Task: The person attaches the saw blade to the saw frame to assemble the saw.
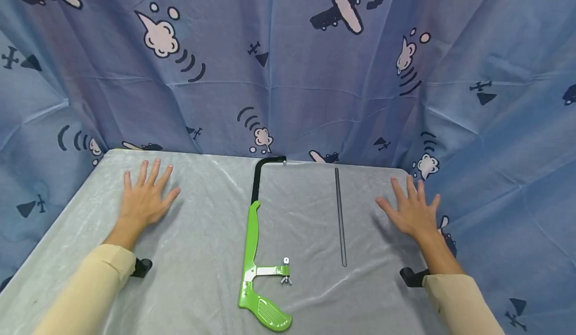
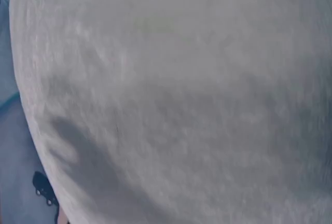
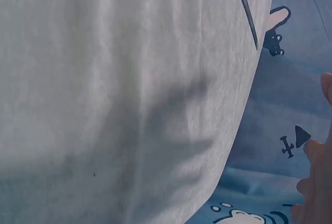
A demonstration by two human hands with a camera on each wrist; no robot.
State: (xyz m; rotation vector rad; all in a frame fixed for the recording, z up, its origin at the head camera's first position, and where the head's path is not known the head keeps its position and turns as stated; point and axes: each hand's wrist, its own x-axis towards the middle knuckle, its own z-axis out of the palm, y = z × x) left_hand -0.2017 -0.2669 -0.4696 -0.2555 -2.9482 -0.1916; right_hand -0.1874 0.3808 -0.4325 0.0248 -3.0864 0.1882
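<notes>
Fingers spread wide on both hands, left hand point(image 1: 146, 200) at nine o'clock, right hand point(image 1: 411, 212) at three; one hacksaw frame point(image 1: 256, 255), one blade point(image 1: 340, 217) visible to the right wrist, not the left

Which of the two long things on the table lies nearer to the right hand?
The thin dark saw blade: it lies alone, just left of the right hand. The green hacksaw frame lies mid-table.

Cream long sleeves point(image 1: 94, 285), black wrist-worn camera mounts point(image 1: 141, 267), bare hands.
</notes>
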